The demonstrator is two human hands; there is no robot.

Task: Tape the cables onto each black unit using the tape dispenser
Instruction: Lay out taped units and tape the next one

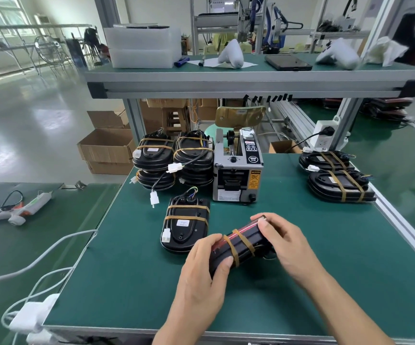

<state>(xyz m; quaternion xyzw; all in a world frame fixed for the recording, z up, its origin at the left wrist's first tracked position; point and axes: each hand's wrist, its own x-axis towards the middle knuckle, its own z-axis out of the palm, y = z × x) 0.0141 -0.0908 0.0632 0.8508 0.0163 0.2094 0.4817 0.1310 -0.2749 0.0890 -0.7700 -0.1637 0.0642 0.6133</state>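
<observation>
While both hands grip it, one black unit (238, 247) is tilted above the table (131, 270).
Left hand (205, 275) and right hand (283, 241) curl around its ends, near the tape dispenser (237, 170).

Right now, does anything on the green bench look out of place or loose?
Mostly tidy. One white connector hangs loose on its cable from the left stack of taped units, dangling over the bench edge. Both hands, left hand and right hand, grip one taped unit.

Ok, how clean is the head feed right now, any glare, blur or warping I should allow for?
Head view: wide-angle warping bows the upper shelf and bench edges; window glare whitens the floor at left; a red reflection streaks the held black unit; the left hand and right hand look slightly soft; the tape dispenser is sharp.
</observation>
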